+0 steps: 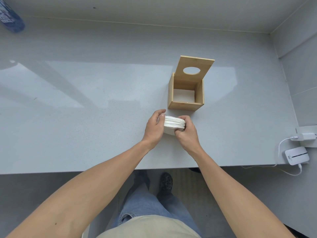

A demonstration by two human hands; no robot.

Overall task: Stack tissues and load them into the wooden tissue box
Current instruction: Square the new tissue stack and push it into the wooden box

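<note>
A stack of white tissues is held just above the grey counter, squeezed between both hands. My left hand grips its left side, fingers curled over the far edge. My right hand grips its right side. Just beyond the stack stands the wooden tissue box, open at the top, with white tissue showing at its bottom. Its lid, with an oval hole, is tilted up at the back.
The grey counter runs to a near edge below my forearms. A white device with a cable and a charger sit at the right edge. A blue bottle lies at the far left corner. Walls close the back and right.
</note>
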